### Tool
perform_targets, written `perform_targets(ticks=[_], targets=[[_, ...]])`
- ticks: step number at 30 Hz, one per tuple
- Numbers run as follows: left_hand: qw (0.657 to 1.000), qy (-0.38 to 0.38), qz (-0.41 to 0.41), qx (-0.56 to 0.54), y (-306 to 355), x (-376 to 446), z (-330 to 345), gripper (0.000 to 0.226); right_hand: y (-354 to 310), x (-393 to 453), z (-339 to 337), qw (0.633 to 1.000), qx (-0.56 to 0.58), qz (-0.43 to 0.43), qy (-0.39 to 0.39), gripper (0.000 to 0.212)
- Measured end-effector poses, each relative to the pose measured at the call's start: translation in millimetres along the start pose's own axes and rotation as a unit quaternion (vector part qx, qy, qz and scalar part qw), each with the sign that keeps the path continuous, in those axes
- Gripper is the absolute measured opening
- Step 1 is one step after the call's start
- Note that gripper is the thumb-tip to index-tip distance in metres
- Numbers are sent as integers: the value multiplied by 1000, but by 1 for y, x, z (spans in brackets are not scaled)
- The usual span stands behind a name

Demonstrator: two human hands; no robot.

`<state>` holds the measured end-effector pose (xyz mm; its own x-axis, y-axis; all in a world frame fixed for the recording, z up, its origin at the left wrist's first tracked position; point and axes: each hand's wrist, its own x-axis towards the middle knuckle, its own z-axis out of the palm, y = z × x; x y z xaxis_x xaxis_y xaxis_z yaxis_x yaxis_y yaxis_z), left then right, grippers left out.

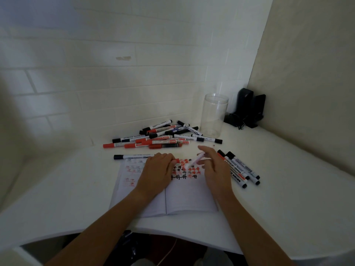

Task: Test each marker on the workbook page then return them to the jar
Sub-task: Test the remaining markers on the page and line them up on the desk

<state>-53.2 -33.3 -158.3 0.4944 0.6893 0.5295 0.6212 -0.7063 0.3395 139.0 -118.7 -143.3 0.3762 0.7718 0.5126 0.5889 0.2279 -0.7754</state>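
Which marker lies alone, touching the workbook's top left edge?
The black-capped marker, lying crosswise along the workbook top edge, beside the left hand; all others sit in clusters.

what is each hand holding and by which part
Right hand grips a blurred marker by its upper barrel. Left hand pinches a red cap in its fingers.

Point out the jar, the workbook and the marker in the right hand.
jar (213, 120): head view, on its clear side wall.
workbook (189, 196): head view, on the bare right page.
marker (197, 160) in the right hand (215, 169): head view, on its blurred barrel.
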Motion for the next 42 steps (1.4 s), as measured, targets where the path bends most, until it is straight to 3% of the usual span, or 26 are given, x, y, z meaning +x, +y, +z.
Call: perform_targets(ticks=[4, 8, 14, 17, 27, 34, 39, 42], targets=[[1000, -1, -2, -11, -1, 2, 1, 36, -3, 0, -1, 999, 27, 45, 7, 11], [1000, 3, -1, -13, -2, 2, 2, 34, -10, -1, -4, 993, 78, 82, 22, 20], [1000, 9, -2, -2, 0, 2, 0, 37, -11, -3, -11, 986, 79, 144, -35, 5], [1000, 9, 0, -4, 0, 3, 0, 35, -11, -3, -9, 990, 31, 136, 7, 24], [1000, 5, -4, -9, 1, 3, 0, 28, -17, -7, -11, 981, 17, 193, -14, 27], [1000, 2, -6, -7, 0, 3, -1, 28, -13, -7, -9, 981, 18, 189, -29, 29], [1000, 3, -5, -10, 1, 3, -1, 30, -14, -7, -8, 979, 17, 201, 3, 24], [1000, 2, -3, -11, 1, 3, -1, 29, -15, -7, -8, 982, 26, 187, -27, 26]])
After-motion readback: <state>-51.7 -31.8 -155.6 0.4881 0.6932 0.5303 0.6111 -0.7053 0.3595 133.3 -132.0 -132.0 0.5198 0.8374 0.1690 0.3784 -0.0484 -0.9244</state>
